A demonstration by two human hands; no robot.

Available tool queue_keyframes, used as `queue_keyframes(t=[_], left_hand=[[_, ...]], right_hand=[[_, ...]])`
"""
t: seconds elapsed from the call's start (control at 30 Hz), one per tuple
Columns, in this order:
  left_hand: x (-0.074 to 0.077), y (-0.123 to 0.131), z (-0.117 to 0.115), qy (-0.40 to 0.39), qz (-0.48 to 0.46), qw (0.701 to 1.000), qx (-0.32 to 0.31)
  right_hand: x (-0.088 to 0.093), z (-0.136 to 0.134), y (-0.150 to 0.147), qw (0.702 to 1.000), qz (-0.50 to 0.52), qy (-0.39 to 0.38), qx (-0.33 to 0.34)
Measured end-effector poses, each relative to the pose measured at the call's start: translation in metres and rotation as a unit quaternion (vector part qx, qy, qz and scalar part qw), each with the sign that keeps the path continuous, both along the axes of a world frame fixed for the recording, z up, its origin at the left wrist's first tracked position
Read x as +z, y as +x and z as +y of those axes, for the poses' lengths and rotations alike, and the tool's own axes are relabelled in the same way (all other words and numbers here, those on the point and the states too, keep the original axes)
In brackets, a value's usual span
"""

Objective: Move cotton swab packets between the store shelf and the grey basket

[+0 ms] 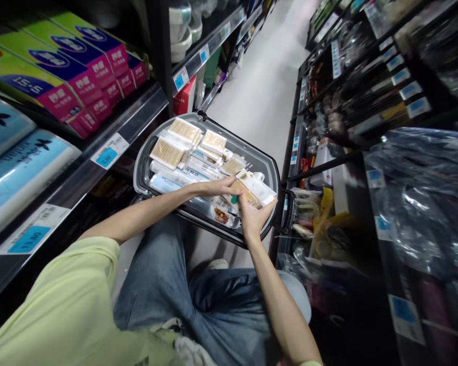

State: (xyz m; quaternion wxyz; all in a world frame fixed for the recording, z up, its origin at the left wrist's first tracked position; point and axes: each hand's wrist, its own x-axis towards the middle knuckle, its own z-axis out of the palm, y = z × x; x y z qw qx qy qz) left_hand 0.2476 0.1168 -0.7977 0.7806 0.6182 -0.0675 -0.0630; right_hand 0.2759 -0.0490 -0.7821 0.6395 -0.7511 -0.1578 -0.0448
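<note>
A grey shopping basket (pixel 145 157) sits on the aisle floor in front of my knees, filled with several clear packs of cotton swabs (pixel 168 151) and other small packets. My left hand (pixel 217 187) reaches across the basket and pinches the edge of a flat packet of wooden sticks (pixel 252 190). My right hand (pixel 254 216) grips the same packet from below, fingers curled round it. Both hands hold it just above the basket's right half.
On the left, shelves carry green and pink boxes (pixel 80 66) and blue wrapped rolls (pixel 19 162) with price tags. On the right, shelves (pixel 366 117) hold hanging goods and plastic-wrapped items. The pale aisle floor (pixel 259 86) runs ahead beyond the basket.
</note>
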Motion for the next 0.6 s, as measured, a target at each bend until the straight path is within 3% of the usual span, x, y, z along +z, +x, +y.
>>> queue_keyframes(t=[0.2, 0.33, 0.6], left_hand=[[-0.001, -0.002, -0.001, 0.062, -0.017, 0.998, -0.015], [-0.005, -0.003, 0.001, 0.127, -0.023, 0.992, 0.013], [-0.006, 0.003, -0.001, 0.251, -0.018, 0.952, 0.172]], right_hand=[[-0.004, -0.006, 0.001, 0.999, 0.028, 0.011, 0.017], [-0.009, -0.003, 0.005, 0.996, 0.08, 0.03, 0.033], [-0.007, 0.015, 0.023, 0.994, 0.095, 0.051, 0.026]])
